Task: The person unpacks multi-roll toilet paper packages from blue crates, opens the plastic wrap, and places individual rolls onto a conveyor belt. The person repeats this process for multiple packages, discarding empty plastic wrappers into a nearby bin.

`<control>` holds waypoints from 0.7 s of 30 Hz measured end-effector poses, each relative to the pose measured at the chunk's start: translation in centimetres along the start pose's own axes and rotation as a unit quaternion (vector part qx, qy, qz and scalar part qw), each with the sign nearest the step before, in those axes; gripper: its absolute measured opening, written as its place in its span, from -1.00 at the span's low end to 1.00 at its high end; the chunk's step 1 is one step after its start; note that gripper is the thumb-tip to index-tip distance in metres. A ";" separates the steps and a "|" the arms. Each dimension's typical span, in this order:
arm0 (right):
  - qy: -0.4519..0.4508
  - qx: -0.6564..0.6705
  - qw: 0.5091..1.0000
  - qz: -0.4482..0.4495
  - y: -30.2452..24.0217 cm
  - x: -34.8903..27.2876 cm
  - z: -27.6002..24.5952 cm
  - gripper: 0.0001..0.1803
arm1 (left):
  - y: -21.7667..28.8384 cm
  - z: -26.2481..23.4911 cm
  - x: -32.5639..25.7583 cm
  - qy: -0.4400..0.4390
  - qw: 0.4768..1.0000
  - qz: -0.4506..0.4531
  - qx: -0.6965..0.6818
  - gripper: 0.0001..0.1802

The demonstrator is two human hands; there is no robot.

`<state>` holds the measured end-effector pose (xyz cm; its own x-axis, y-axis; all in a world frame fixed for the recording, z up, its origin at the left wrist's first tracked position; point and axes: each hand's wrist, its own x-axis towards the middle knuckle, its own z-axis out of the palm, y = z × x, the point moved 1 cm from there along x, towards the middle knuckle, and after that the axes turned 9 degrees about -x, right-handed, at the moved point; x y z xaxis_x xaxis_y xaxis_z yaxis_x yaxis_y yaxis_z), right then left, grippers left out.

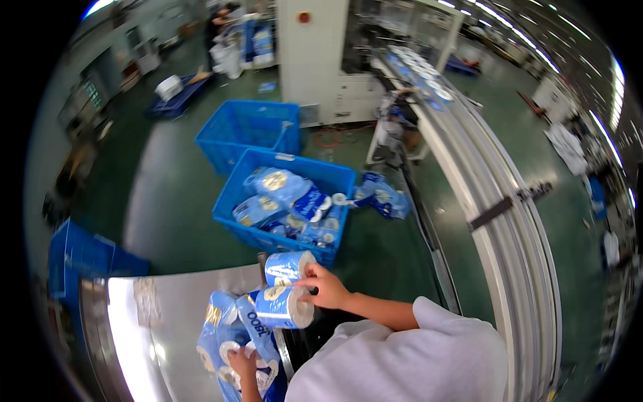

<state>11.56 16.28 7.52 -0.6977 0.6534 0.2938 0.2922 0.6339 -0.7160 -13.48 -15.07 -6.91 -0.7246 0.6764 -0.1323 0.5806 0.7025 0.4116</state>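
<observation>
Two toilet paper rolls in blue wrap, an upper one [282, 268] and a lower one [276, 308], are side by side at the inner edge of the metal table. My right hand [326, 287] grips them at their white ends, fingers bent at the cores. Closer to me, a crumpled blue plastic pack [218, 335] with white rolls showing lies on the table. My left hand [242, 364] has its fingers closed on the pack at a white roll end; the fingertips are partly hidden.
A blue crate [231, 231] of wrapped rolls stands ahead, with another blue crate [214, 137] behind it. Blue plastic packaging [383, 197] lies right of the crate. A long conveyor [492, 181] curves along my right, carrying rolls at its far end. The metal table [181, 295] is at front left.
</observation>
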 end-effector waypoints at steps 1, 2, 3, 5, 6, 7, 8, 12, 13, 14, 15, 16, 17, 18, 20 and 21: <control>0.025 -0.017 1.000 0.006 0.2 -2.0 -0.6 -0.55 | -0.1 -0.7 0.4 -0.007 1.000 -0.018 -0.008 -0.49; 0.034 -0.034 0.998 0.034 0.3 -3.8 -1.9 -0.55 | -0.2 -1.7 0.8 -0.010 0.999 -0.040 -0.016 -0.49; 0.045 -0.050 0.996 0.064 0.2 -5.8 -3.5 -0.55 | -0.3 -3.3 1.2 0.017 0.999 -0.032 -0.036 -0.50; 0.089 -0.087 0.982 0.139 0.9 -10.2 -7.3 -0.55 | 1.3 -7.1 3.9 0.026 0.999 -0.036 -0.023 -0.47; 0.102 -0.098 0.976 0.165 1.2 -11.9 -8.9 -0.55 | 1.5 -9.7 3.2 0.100 0.994 -0.008 -0.036 -0.49; 0.145 -0.115 0.964 0.191 1.6 -13.9 -10.7 -0.55 | 4.3 -12.7 3.4 0.100 0.995 -0.028 0.006 -0.51; 0.187 -0.134 0.948 0.219 2.1 -16.1 -12.6 -0.55 | 10.2 -15.7 2.3 0.152 0.983 -0.039 0.094 -0.39; 0.366 -0.148 0.869 0.297 5.3 -24.9 -18.3 -0.57 | 20.4 -16.4 4.6 0.314 0.939 0.139 0.007 -0.52; 0.423 -0.111 0.842 0.316 6.6 -27.7 -19.2 -0.58 | 23.3 -14.4 5.7 0.284 0.938 0.194 -0.039 -0.55; 0.469 -0.071 0.820 0.322 7.7 -29.7 -20.2 -0.59 | 27.2 -13.1 5.4 0.259 0.933 0.235 -0.085 -0.58; 0.499 -0.054 0.799 0.331 8.1 -31.3 -21.6 -0.58 | 29.7 -10.2 5.6 0.249 0.912 0.303 -0.118 -0.58; 0.527 -0.034 0.783 0.329 8.7 -33.3 -23.0 -0.58 | 34.0 -7.4 4.2 0.222 0.893 0.352 -0.172 -0.59; 0.554 -0.015 0.767 0.324 9.5 -35.5 -24.7 -0.57 | 39.1 -4.6 1.3 0.177 0.869 0.388 -0.249 -0.59; 0.579 0.004 0.751 0.316 10.2 -37.7 -26.6 -0.57 | 43.4 -1.6 -1.1 0.113 0.858 0.405 -0.297 -0.59; 0.602 -0.051 0.738 0.300 11.0 -42.9 -31.2 -0.58 | 52.1 4.1 -7.8 0.029 0.805 0.485 -0.341 -0.58; 0.612 -0.106 0.721 0.307 11.3 -46.1 -33.6 -0.58 | 56.6 6.8 -11.5 -0.022 0.760 0.531 -0.374 -0.56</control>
<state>69.07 7.25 7.14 0.6690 0.6305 0.3936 0.4834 0.0331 -0.8748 30.21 18.46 11.82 0.0282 0.7922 0.6097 0.4438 -0.5564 0.7025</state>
